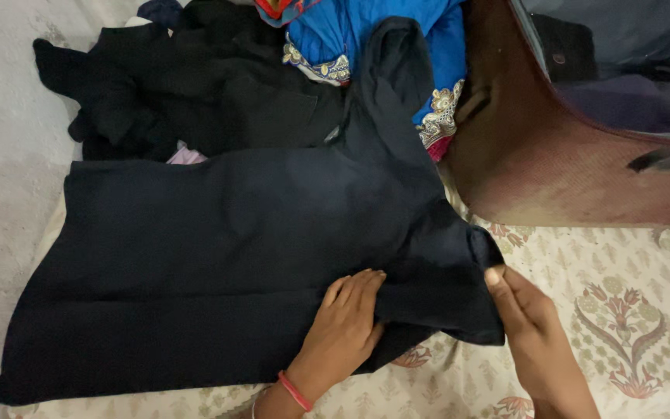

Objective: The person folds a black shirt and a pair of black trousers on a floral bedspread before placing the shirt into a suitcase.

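The fingers of the left hand (344,316) lie flat and stretched on the dark navy garment (219,264); they press on it and close around nothing. A red thread bracelet (295,390) sits on this wrist, with a thin bangle just beside it. The right hand (527,326) holds the edge of the garment's sleeve (447,275): its thumb lies on top of the cloth, but whether the other fingers close under the edge I cannot tell. The garment is spread from both hands outward to the left, over a cream bedsheet with flower print (622,310). Beyond the fingertips, further from the person, a pile of black clothes (195,85) lies touching the garment. Next to it is a blue cloth with embroidered border (366,35). Beyond the right hand stands a dark red suitcase (552,163), which is open.
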